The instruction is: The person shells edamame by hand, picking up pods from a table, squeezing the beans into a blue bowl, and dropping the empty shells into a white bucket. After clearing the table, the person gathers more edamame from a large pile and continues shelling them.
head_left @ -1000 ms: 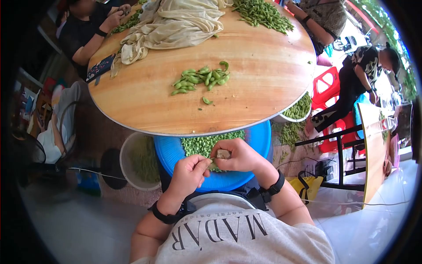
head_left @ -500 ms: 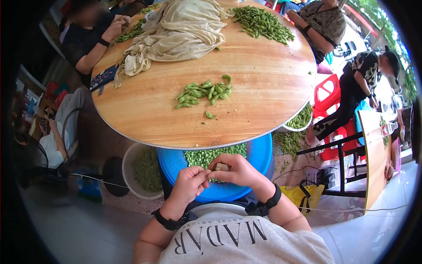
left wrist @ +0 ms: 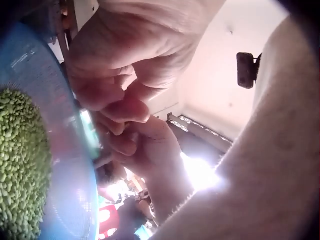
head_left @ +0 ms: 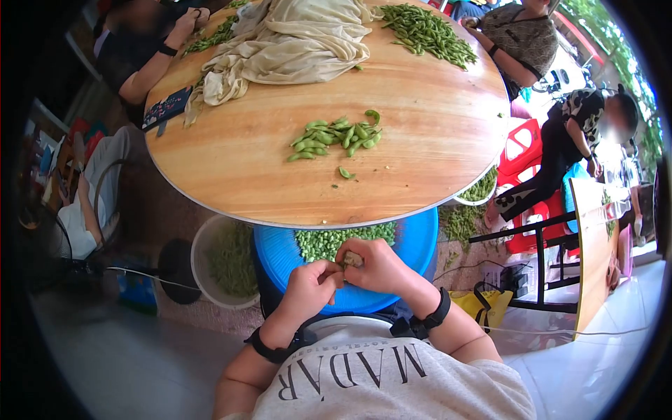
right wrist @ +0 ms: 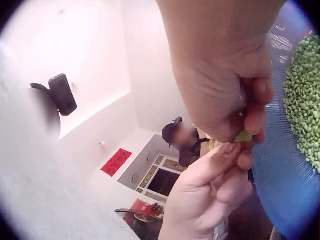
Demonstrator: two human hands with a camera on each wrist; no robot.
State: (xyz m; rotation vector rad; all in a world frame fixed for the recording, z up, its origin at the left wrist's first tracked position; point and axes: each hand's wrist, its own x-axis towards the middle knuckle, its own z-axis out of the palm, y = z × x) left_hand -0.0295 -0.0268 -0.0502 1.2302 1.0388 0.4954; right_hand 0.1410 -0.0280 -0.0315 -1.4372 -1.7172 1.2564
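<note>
Both hands meet over a blue plastic basin (head_left: 414, 269) holding shelled green beans (head_left: 336, 241). A small piece of green bean pod (right wrist: 243, 136) sits between them, pinched by the fingers and thumb of my right hand (head_left: 378, 267). My left hand (head_left: 306, 292) has its curled fingers and thumb on the pod from the other side, fingertips meeting the right ones. A pale, brownish piece (head_left: 353, 260) shows at the right hand's thumb and forefinger; I cannot tell what it is. In the left wrist view, the fingers hide most of the pod.
Ahead is a round wooden table (head_left: 259, 168) with a small pile of pods (head_left: 336, 136), a bigger pod heap (head_left: 427, 35) and a cream cloth (head_left: 294, 49). A pale bucket (head_left: 224, 262) stands left of the basin, a white tub of pods (head_left: 483, 189) right. Other people sit around.
The hands stay together over the basin, their fingers shifting slightly around the pod. The left hand has turned a little and sits closer under the right. The head view has shifted slightly.
</note>
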